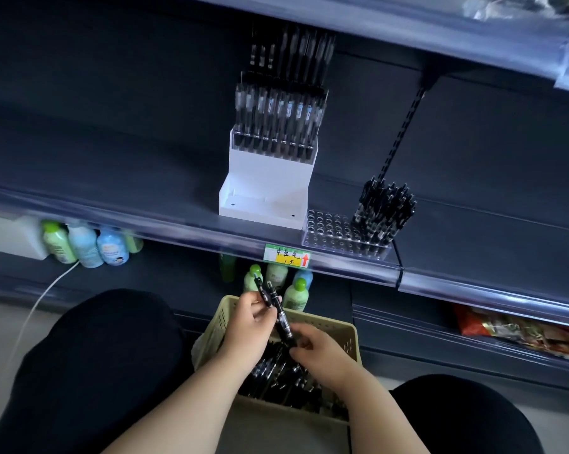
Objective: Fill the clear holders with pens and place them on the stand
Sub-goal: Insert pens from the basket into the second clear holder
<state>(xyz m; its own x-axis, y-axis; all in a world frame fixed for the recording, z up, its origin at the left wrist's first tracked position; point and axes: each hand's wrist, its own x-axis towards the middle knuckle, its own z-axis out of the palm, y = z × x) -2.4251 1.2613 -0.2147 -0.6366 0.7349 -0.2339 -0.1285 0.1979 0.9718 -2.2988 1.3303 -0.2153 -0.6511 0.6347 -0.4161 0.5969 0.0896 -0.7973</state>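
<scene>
Over a cream basket (329,326), the left hand (251,319) grips two or three black pens (267,294) in curled fingers; the right hand (322,353) pinches their lower end.
Loose pens (276,378) fill the basket; on the dark shelf (129,194) one white stand (266,188) carries two filled tiers, one part-filled clear holder (332,231) just beside it.

The shelf (112,178) lies bare left of the white stand (270,172) and right of the clear holder (329,232). The stand's lowest tier is open from the front, while pen rows (276,119) fill the tiers above. The holder sits just beside the stand. Pens (384,211) crowd its right end and its left holes are free. An upper shelf (407,37) overhangs.
</scene>
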